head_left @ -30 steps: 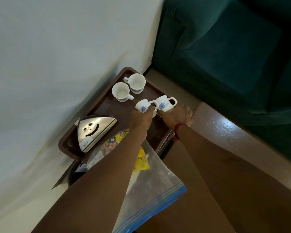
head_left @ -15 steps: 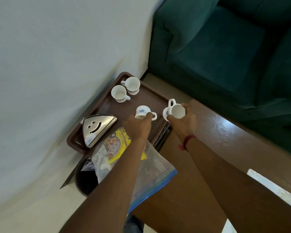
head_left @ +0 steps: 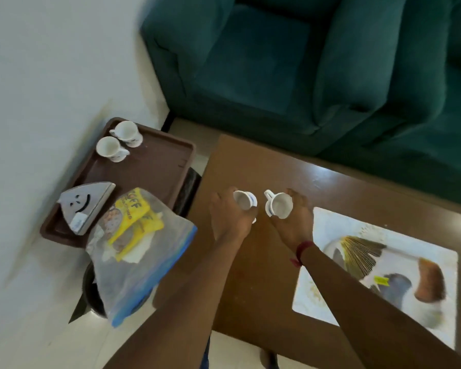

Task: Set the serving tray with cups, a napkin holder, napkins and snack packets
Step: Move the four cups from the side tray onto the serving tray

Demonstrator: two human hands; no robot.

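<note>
1. Serving tray (head_left: 155, 169): brown, rectangular, with a raised rim and a matt moulded face. It rests on a dark round stand (head_left: 91, 291) against the white wall (head_left: 51, 75), just left of the desk (head_left: 250, 275).
2. Desk: glossy brown wood. Its near and right edges are cut off by the frame.
3. Far tray cup (head_left: 125, 130) and near tray cup (head_left: 109, 147): white, glazed, upright in the tray's far corner, close together. The marks on their sides are too blurred to read.
4. Napkin holder (head_left: 87, 203): a polished metal wedge with smiling-face cut-outs, on the tray's near-left end.
5. Zip bag (head_left: 144, 275): clear plastic with a blue seal strip, overhanging the tray's near corner. Inside are yellow snack packets (head_left: 136, 217) and white napkins; the print is blurred.
6. Left hand (head_left: 228, 217): the grip is curled round the left cup (head_left: 244, 199), which is white with a blue motif. Its handle cannot be made out.
7. Right hand (head_left: 294, 222): the grip is curled round the right cup (head_left: 278, 206). The handle points towards the left cup, free of the fingers. A red thread (head_left: 302, 250) circles the wrist.
8. Both held cups are over the desk, side by side but apart, well right of the tray. Whether they touch the desk cannot be told.
9. Placemat (head_left: 383, 262): white and printed, lying on the desk to the right, partly hidden by the right forearm. A green upholstered sofa (head_left: 304, 75) stands beyond.
</note>
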